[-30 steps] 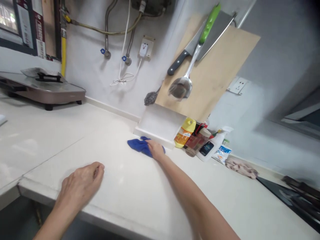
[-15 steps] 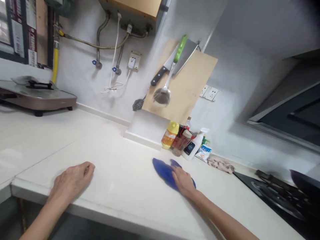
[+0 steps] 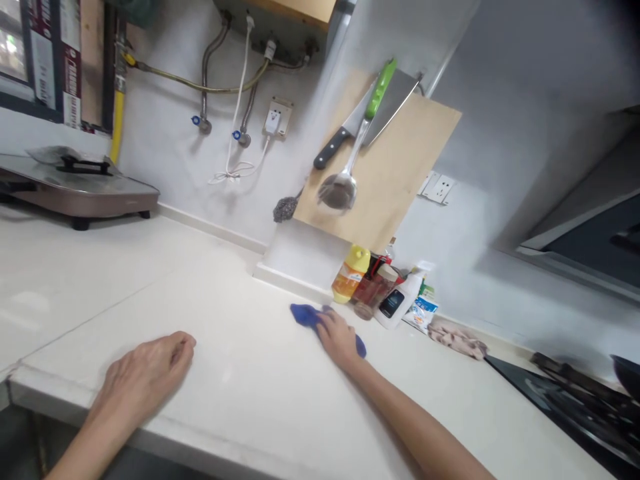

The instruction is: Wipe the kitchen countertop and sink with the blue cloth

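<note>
A blue cloth (image 3: 304, 315) lies on the white countertop (image 3: 240, 373), bunched under my right hand (image 3: 339, 339). The fingers press down on it, and its ends stick out on both sides of the hand. My left hand (image 3: 150, 369) rests on the counter near the front edge, its fingers curled closed. Nothing shows in that hand, though its palm side is hidden. Just beyond the cloth stand a yellow bottle (image 3: 351, 275), a brown-tinted jar (image 3: 374, 293) and a white spray bottle (image 3: 399, 301).
An electric pan (image 3: 85, 190) with a lid sits at the back left. Knives and a ladle (image 3: 337, 192) hang before a wooden board (image 3: 400, 160) on the wall. A crumpled rag (image 3: 457, 339) lies beside the black gas stove (image 3: 560, 407) at right.
My right hand has slid the blue cloth leftward and farther back, closer to the wall's ledge. The cloth is more bunched. My left hand stays in place, and the view has shifted slightly.
</note>
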A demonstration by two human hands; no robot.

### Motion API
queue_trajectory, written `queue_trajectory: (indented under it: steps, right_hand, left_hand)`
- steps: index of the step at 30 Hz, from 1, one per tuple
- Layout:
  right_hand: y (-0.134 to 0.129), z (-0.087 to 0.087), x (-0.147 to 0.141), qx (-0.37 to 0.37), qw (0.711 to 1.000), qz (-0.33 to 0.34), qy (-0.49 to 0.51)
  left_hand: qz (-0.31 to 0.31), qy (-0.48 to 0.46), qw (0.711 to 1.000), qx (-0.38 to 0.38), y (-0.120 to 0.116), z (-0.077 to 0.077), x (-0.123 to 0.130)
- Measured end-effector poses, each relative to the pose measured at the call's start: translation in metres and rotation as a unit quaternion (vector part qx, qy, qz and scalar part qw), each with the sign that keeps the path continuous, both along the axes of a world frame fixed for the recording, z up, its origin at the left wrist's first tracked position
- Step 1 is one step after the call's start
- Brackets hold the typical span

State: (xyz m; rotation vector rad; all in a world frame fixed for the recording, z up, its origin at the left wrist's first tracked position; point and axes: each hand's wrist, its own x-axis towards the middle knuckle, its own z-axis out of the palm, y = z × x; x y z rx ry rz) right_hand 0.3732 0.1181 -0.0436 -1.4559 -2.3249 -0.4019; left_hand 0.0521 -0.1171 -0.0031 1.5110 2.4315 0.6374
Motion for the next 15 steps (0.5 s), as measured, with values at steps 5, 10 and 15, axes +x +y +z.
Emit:
queue_trajectory:
  steps: [5,10,15]
  right_hand:
    - [0.052,0.012,-0.054,0.084,0.995,-0.001,-0.05]
    - [0.075,0.025,-0.114,0.112,0.983,0.11,-0.098]
    - [0.09,0.059,-0.16,0.17,0.969,0.164,-0.071]
  left_hand:
    - [-0.014,0.006,1.0,0.003,0.001,-0.002,0.0]
    - [-0.017,0.022,1.0,-0.007,0.008,-0.01,-0.003]
    - [-0.018,0.004,1.0,-0.024,0.009,-0.017,-0.006]
